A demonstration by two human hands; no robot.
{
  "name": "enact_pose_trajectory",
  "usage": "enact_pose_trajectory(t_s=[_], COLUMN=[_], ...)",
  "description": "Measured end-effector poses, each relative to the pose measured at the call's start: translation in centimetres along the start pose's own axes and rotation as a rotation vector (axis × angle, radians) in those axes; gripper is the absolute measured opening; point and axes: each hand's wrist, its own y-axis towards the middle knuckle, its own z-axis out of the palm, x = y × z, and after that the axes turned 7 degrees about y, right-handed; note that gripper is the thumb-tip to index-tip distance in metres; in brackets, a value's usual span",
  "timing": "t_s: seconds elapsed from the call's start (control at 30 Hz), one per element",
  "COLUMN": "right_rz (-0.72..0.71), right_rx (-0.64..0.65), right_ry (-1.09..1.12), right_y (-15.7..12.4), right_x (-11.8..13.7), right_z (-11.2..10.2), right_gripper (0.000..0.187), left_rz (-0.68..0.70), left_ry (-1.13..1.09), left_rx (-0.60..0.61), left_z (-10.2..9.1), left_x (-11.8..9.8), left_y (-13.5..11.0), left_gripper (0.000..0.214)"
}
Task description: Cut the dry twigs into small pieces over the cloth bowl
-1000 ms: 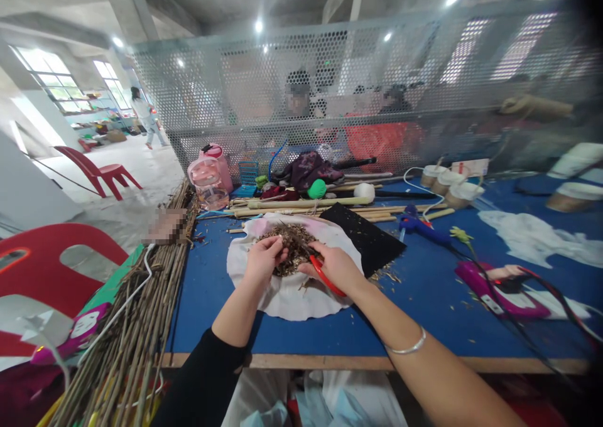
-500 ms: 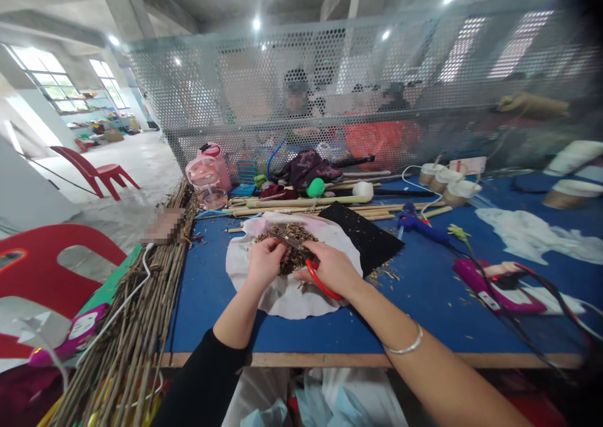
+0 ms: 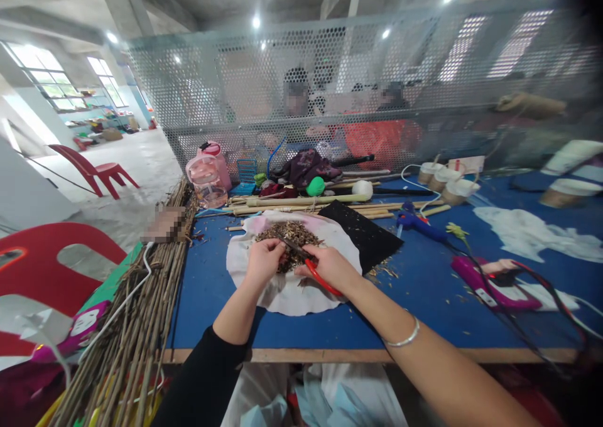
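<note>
My right hand (image 3: 330, 267) is closed round red-handled scissors (image 3: 315, 271), whose blades point up-left into a heap of brown chopped plant bits (image 3: 289, 233). The heap lies on a white cloth (image 3: 287, 295) spread on the blue table (image 3: 414, 314). My left hand (image 3: 264, 259) is pinched shut at the heap's near edge, close to the blade tips, on a small bit I cannot make out.
A bundle of long dry sticks (image 3: 141, 326) runs along the table's left edge. Behind the cloth lie a black mat (image 3: 365, 232), bamboo rods (image 3: 301, 203), a pink jug (image 3: 207, 177), a blue glue gun (image 3: 417, 223) and paper cups (image 3: 447, 179). People sit behind a perforated metal screen (image 3: 330, 88). Red chairs (image 3: 42, 270) stand left.
The scissor blades have shifted a little toward my left hand over the heap. Both hands stay close together at its near edge; the view has tilted slightly.
</note>
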Motion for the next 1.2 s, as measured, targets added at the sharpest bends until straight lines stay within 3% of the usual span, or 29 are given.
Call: enact_pose_trajectory(t_s=[0.23, 0.57, 0.93, 1.2], right_rz=[-0.017, -0.066, -0.018, 0.008], right_rx=[-0.041, -0.065, -0.088, -0.038], right_ry=[-0.072, -0.187, -0.220, -0.193], right_y=[0.0, 0.3, 0.0, -0.1], right_x=[0.5, 0.6, 0.9, 0.6], right_z=[-0.4, -0.4, -0.7, -0.5], right_gripper=[0.049, 0.069, 0.059, 0.052], left_rz=[-0.075, 0.018, 0.023, -0.073], left_ry=[-0.184, 0.058, 0.150, 0.078], left_rx=[-0.025, -0.130, -0.125, -0.020], left_z=[0.4, 0.1, 0.1, 0.0], left_x=[0.4, -1.0, -0.9, 0.2], left_y=[0.6, -0.2, -0.4, 0.2], left_gripper=[0.016, 0.025, 0.014, 0.016])
